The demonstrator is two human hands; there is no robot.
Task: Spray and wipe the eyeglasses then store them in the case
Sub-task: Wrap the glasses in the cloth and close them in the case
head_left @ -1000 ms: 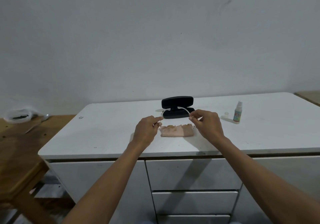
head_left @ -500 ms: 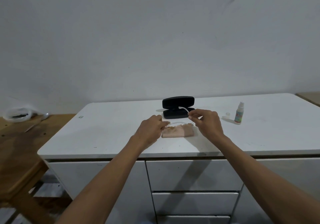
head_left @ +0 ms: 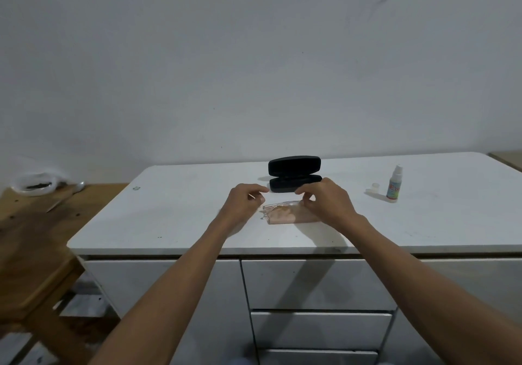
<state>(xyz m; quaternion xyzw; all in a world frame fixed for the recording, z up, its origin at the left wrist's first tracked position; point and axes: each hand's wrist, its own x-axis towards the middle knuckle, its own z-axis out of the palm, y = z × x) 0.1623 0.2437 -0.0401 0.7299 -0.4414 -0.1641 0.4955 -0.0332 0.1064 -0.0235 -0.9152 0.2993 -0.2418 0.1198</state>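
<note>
Pinching the clear eyeglasses, the right hand holds them over the cloth. Left hand curls at their other end; whether it grips is unclear.

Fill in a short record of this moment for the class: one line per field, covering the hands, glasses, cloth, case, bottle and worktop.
left hand: fingers curled near the glasses' left end; grip unclear
right hand: holds the glasses' right end
eyeglasses: clear frame, low over the cloth
cloth: pinkish, lying on the countertop
case: black, open, behind the hands
spray bottle: upright at right, its cap beside it
countertop: white
</note>
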